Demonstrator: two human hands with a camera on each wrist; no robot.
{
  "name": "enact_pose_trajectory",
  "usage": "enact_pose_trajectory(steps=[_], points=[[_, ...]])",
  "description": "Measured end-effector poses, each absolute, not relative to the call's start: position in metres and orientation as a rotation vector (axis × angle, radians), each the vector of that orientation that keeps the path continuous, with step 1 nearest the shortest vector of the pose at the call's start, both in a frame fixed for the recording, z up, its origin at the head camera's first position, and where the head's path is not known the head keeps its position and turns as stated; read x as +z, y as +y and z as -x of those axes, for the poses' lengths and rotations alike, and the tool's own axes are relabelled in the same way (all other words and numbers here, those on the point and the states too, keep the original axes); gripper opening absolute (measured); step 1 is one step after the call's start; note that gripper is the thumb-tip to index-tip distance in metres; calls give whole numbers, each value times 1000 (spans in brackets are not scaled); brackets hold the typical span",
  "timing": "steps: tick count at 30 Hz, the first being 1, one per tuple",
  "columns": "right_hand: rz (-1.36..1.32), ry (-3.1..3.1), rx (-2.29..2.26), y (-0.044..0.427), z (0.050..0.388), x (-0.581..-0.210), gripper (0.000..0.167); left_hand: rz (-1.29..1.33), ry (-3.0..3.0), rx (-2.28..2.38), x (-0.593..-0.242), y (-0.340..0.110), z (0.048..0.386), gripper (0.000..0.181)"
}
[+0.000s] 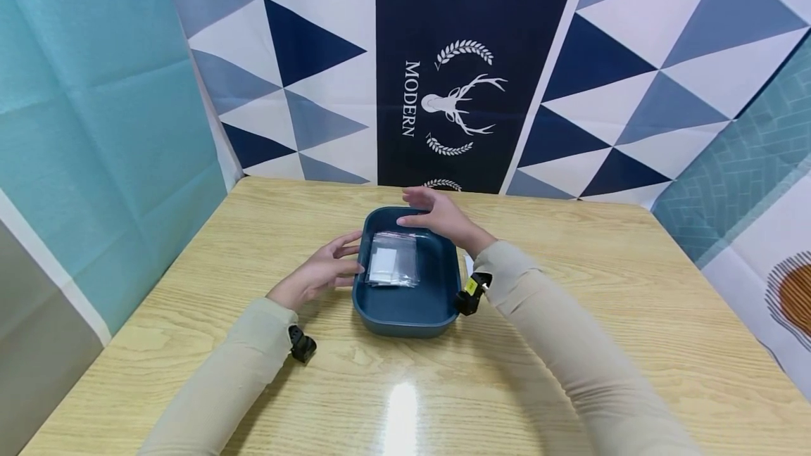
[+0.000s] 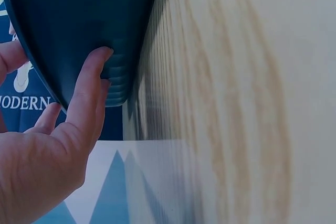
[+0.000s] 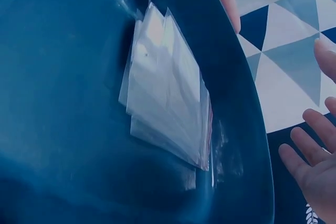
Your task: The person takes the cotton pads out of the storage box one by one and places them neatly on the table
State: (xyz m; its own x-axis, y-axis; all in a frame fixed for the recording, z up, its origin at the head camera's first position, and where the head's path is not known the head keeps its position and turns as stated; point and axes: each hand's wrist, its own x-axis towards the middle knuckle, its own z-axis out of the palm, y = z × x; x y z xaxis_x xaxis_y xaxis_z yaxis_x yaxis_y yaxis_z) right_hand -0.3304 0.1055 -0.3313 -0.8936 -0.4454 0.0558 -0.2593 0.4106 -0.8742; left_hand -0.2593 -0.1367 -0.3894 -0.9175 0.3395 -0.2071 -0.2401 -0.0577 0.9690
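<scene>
We see a blue bin; left hand, fingers spread, at its left wall, likely steadying it; right hand, spread, empty, above its far rim; clear bags inside its left half, walls likely containing them.

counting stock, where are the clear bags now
In the head view, the clear bags lie inside the blue bin, along its left side, near the left hand.

Indoor tabletop setup, geo-print cloth backdrop, wood-grain tbl
</scene>
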Motion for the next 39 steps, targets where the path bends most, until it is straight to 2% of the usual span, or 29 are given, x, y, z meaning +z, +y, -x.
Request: enact_pose_trajectory(steps=[10,22,39], points=[[583,2466,-1445,91,335,-340,64,-76,1861,2014,-388,-135,260,71],[681,2451,-1196,81,339,-353,65,-74,1831,2025,-388,-136,261,71],[811,2366,-785,79,338,-365,78,-85,1832,2038,-391,-137,262,72]])
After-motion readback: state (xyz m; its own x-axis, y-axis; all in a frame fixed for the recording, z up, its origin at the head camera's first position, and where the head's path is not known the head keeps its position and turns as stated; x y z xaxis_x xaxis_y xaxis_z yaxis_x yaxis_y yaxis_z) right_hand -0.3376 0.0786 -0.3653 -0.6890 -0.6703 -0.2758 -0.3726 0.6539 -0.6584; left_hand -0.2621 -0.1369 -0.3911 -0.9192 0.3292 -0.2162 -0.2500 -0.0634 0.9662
